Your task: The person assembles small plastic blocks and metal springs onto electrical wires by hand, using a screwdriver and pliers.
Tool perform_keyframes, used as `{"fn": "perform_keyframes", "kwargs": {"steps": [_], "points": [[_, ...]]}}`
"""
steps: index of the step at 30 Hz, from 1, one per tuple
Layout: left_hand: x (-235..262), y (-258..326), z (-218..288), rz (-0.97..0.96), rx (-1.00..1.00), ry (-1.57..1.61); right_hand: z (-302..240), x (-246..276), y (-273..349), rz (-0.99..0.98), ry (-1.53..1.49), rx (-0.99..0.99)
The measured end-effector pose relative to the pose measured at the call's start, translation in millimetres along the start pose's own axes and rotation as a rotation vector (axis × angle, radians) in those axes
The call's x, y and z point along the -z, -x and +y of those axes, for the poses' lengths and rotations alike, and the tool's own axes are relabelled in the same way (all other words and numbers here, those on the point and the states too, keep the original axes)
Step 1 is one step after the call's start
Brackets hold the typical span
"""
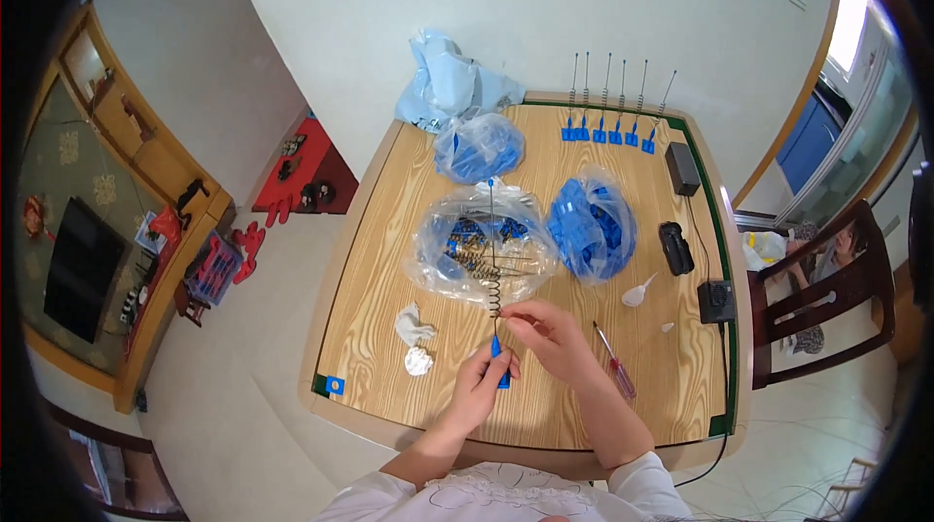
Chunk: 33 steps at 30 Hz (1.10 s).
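Near the front of the table, my left hand (477, 381) is closed around a blue plastic base (496, 347). A thin dark rod with a coil spring (493, 284) and a small blue tip rises from that base, pointing away from me. My right hand (547, 332) is closed, thumb and fingertips pinching at the lower end of the coil. Just beyond lies an open clear plastic bag (428, 259) holding dark springs and blue bits, partly behind the rod. At the back right, several similar spring rods (605, 99) stand upright in blue bases (615, 137).
A bag of blue parts (592, 230) lies right of centre, another blue-filled bag (479, 147) behind. A screwdriver (615, 361), white bulb blower (635, 293), black case (674, 248) and black adapter (716, 301) sit on the right. Crumpled white tissue (418, 360) lies left; a chair (827, 298) stands right.
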<state>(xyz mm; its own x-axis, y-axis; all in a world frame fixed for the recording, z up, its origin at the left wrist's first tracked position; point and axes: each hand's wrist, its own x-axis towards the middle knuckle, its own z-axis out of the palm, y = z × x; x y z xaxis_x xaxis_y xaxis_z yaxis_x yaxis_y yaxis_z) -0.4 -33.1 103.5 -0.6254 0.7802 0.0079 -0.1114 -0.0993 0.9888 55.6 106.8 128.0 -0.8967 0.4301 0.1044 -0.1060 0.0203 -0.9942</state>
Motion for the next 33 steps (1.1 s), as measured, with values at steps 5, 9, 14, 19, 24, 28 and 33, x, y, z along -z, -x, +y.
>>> {"fn": "perform_keyframes", "kwargs": {"steps": [5, 9, 14, 19, 24, 28, 33], "points": [[-6.0, -5.3, -2.1, -0.045, 0.063, 0.034, 4.7, 5.6, -4.2, -0.038, -0.087, -0.1], [-8.0, -7.2, -3.2, -0.042, 0.059, 0.039, 0.5, 6.5, -6.1, -0.038, -0.115, -0.189], [-4.9, -6.2, -7.8, -0.054, 0.079, 0.066, 7.2, 9.6, -8.1, 0.013, -0.121, -0.136], [-5.4, -6.7, 0.7, -0.082, 0.091, 0.192, 5.1, 15.3, -8.4, 0.034, -0.181, -0.128], [-1.7, -11.1, 1.7, -0.088, 0.179, 0.36, 1.9, 16.0, -8.8, -0.008, -0.265, -0.205], [-2.2, -10.5, 1.0, -0.043, 0.195, 0.245, 3.4, 12.8, -9.9, 0.025, -0.152, -0.097], [-0.5, -14.8, 12.6, 0.016, 0.12, 0.227, 17.5, 27.6, -8.4, 0.23, 0.018, 0.03]]}}
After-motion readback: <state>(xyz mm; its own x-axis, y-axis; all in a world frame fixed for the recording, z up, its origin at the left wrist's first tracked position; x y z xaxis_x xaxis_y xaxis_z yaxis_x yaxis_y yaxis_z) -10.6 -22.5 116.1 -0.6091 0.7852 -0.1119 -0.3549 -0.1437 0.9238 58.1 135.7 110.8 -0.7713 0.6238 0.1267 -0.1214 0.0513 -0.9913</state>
